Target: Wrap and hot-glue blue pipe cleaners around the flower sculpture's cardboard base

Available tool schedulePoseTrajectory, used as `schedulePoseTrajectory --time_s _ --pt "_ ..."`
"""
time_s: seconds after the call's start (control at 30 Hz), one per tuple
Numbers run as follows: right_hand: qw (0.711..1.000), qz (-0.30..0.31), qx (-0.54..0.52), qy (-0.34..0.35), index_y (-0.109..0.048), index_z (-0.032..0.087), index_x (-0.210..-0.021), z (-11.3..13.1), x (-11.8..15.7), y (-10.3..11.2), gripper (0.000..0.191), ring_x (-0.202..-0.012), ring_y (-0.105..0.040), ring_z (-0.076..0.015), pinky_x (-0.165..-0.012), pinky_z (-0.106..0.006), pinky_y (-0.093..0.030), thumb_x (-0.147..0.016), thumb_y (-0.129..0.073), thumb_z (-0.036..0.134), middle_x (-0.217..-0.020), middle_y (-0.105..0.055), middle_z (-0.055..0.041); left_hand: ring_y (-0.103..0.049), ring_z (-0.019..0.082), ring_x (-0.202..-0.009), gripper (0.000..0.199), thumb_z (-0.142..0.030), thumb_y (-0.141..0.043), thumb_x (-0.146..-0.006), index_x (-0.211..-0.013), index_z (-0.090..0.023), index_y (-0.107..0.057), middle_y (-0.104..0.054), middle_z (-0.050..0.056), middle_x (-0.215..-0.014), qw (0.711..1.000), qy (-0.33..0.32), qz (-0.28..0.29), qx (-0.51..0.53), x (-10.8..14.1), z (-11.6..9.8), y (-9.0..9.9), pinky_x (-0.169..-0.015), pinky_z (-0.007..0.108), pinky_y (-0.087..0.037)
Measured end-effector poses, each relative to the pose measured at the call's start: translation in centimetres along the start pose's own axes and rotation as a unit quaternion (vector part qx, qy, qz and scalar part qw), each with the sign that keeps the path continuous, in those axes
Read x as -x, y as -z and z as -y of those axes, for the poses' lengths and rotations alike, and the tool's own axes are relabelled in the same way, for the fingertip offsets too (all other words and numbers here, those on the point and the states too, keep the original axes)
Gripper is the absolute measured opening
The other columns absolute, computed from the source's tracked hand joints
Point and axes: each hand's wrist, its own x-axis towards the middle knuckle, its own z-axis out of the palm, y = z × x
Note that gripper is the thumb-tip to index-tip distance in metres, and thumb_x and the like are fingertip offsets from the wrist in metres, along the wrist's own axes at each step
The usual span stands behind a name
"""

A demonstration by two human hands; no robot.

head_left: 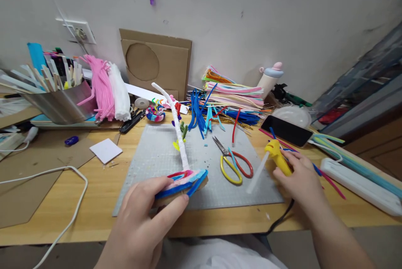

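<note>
My left hand grips the edge of a pipe-cleaner craft base, a cardboard piece covered in pink, light blue and dark blue. From that base rises a stem wrapped in white pipe cleaner, leaning left at its top. My right hand is closed around a yellow hot glue gun, with a translucent glue stick extending from it over the mat. The gun is apart from the craft base. Between the two hands lie scissors with one red and one yellow handle loop.
A grey cutting mat covers the middle of the wooden table. Pipe-cleaner bundles, cardboard panels and a bottle stand behind it. At right are a phone and a power strip; a white cable loops at left.
</note>
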Motion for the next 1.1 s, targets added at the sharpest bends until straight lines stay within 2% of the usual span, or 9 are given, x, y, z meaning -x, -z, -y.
schedulePoseTrajectory --time_s 0.17,0.27,0.37,0.47,0.53,0.63,0.73,0.83,1.1 --pt "0.996 0.058 -0.036 0.053 -0.062 0.016 -0.124 1.1 0.3 0.3 0.053 -0.113 -0.061 -0.0344 -0.103 -0.051 -0.045 -0.073 -0.053 0.025 -0.121 -0.065 -0.0157 -0.063 0.018 -0.107 0.050 -0.001 -0.047 -0.085 -0.118 -0.033 -0.066 -0.058 0.006 -0.123 1.000 -0.009 -0.005 -0.008 -0.1 0.1 0.2 -0.088 0.030 -0.055" --pt "0.991 0.048 -0.129 0.000 -0.057 0.022 -0.131 1.8 0.4 0.3 0.060 -0.108 -0.063 -0.0313 -0.098 -0.048 -0.049 -0.071 -0.059 0.024 -0.122 -0.065 -0.0122 -0.062 0.019 -0.108 0.050 -0.001 -0.046 -0.086 -0.119 -0.033 -0.065 -0.057 0.006 -0.125 1.000 0.005 -0.007 -0.001 0.1 0.2 0.0 -0.088 0.030 -0.054" --pt "0.917 -0.008 -0.373 -0.141 -0.057 0.026 -0.124 2.2 -0.3 0.7 0.066 -0.097 -0.064 -0.0264 -0.092 -0.044 -0.051 -0.060 -0.069 0.020 -0.115 -0.064 -0.0075 -0.060 0.019 -0.110 0.051 -0.001 -0.044 -0.086 -0.120 -0.033 -0.064 -0.055 0.006 -0.126 1.000 -0.009 -0.011 0.005 0.2 0.2 -0.2 -0.089 0.031 -0.053" --pt "0.848 -0.015 -0.495 -0.190 -0.061 0.026 -0.100 2.7 -1.5 2.1 0.040 -0.076 -0.061 -0.0196 -0.075 -0.038 -0.055 -0.060 -0.067 0.026 -0.096 -0.064 -0.0037 -0.059 0.018 -0.112 0.052 0.000 -0.042 -0.086 -0.120 -0.033 -0.064 -0.054 0.006 -0.127 1.000 0.004 -0.006 0.009 0.2 0.1 -0.1 -0.091 0.031 -0.052" --pt "0.830 0.020 -0.525 -0.185 -0.063 0.026 -0.089 3.5 -1.9 3.4 0.023 -0.065 -0.057 -0.0163 -0.059 -0.032 -0.053 -0.066 -0.064 0.031 -0.089 -0.063 -0.0047 -0.059 0.018 -0.111 0.052 0.000 -0.042 -0.086 -0.120 -0.033 -0.064 -0.054 0.006 -0.127 1.000 0.015 -0.004 0.011 0.1 0.0 -0.1 -0.091 0.031 -0.052" --pt "0.795 0.093 -0.569 -0.189 -0.068 0.025 -0.086 5.5 -1.3 5.2 0.019 -0.048 -0.042 -0.0095 -0.036 -0.023 -0.034 -0.073 -0.064 0.038 -0.084 -0.063 -0.0065 -0.061 0.018 -0.109 0.051 -0.001 -0.043 -0.086 -0.118 -0.033 -0.066 -0.056 0.005 -0.126 1.000 0.009 -0.015 0.013 0.1 0.1 -0.2 -0.090 0.031 -0.053" --pt "0.730 0.214 -0.613 -0.212 -0.070 0.023 -0.093 8.2 0.6 6.2 0.028 -0.040 -0.037 -0.0078 -0.031 -0.020 -0.022 -0.078 -0.068 0.047 -0.074 -0.064 -0.0043 -0.063 0.019 -0.108 0.050 -0.002 -0.044 -0.085 -0.117 -0.034 -0.067 -0.057 0.005 -0.125 1.000 0.002 -0.025 0.008 0.2 0.2 -0.4 -0.089 0.032 -0.054" --pt "0.715 0.335 -0.581 -0.197 -0.071 0.017 -0.093 10.9 2.5 6.6 0.038 -0.040 -0.044 -0.0095 -0.037 -0.022 -0.032 -0.083 -0.067 0.053 -0.060 -0.063 -0.0039 -0.062 0.020 -0.111 0.051 -0.001 -0.044 -0.086 -0.118 -0.034 -0.066 -0.056 0.004 -0.127 1.000 0.016 -0.023 0.006 0.4 0.1 -0.4 -0.092 0.033 -0.052" --pt "0.700 0.359 -0.587 -0.192 -0.073 0.015 -0.089 15.4 3.5 6.9 0.042 -0.046 -0.048 -0.0063 -0.041 -0.019 -0.036 -0.073 -0.080 0.053 -0.079 -0.072 -0.0078 -0.057 0.019 -0.114 0.054 0.001 -0.044 -0.087 -0.123 -0.035 -0.062 -0.050 0.004 -0.129 1.000 -0.007 0.005 -0.001 0.1 0.1 0.2 -0.094 0.032 -0.049"
